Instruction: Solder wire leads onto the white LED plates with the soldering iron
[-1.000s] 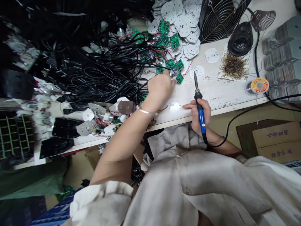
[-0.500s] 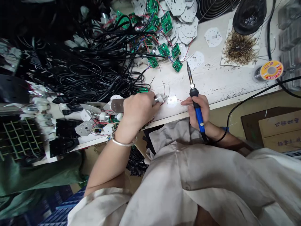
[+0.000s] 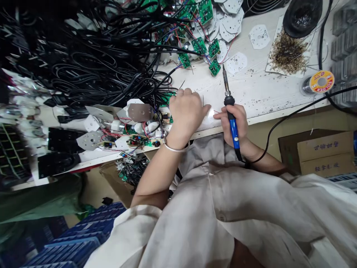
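My left hand point(image 3: 186, 113) rests knuckles-up at the front edge of the white bench point(image 3: 259, 95), fingers curled round a small wired part. The part is mostly hidden; thin wire leads stick out past the fingers. A silver bangle circles that wrist. My right hand point(image 3: 236, 124) is closed on a blue-handled soldering iron point(image 3: 233, 128), whose tip points away from me toward the green circuit boards point(image 3: 214, 67). Between the hands lies a white round plate point(image 3: 211, 112), touched by my right fingertips.
Tangled black cables point(image 3: 106, 67) fill the left of the bench, with metal plates point(image 3: 138, 111) and wired boards by the edge. A solder spool point(image 3: 321, 81), brown solder debris point(image 3: 287, 56) and a black stand point(image 3: 302, 15) sit right. Cardboard boxes point(image 3: 323, 152) and blue crates point(image 3: 69, 242) stand below.
My left hand drew back from the green boards with a small wired part, then moved right beside the round plate. The right hand kept the iron nearly still.
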`<state>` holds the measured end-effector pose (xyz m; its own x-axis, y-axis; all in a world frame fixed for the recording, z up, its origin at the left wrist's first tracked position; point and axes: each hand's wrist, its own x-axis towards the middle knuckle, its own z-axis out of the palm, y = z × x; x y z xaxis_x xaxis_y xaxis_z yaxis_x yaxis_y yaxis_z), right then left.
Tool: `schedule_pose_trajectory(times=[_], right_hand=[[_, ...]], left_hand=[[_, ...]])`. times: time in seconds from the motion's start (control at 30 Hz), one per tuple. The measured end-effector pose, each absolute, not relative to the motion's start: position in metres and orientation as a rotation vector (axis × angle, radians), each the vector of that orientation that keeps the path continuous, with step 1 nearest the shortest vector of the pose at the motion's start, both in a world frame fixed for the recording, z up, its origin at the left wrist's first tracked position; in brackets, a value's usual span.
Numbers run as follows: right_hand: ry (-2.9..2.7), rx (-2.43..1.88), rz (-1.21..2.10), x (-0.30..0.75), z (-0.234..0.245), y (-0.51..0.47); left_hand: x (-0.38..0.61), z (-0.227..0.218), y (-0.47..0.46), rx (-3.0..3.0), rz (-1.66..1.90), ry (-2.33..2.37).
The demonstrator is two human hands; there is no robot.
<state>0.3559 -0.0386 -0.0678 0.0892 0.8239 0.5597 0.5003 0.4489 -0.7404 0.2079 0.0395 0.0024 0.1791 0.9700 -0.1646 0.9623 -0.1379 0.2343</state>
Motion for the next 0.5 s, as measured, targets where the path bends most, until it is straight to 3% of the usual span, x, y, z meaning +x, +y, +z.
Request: schedule_pose_trajectory(times=[0.27,0.5], right_hand=[[-1.684,-1.378,0.303,0.346,-0.065,-0.034],[-1.688,-1.445,0.43,0.346,-0.066,-0.034]], left_hand=[[0.209,-0.019,0.03,2.14,0.079,1.903],[0.186,-0.012,0.024,2.104,0.347,1.677]])
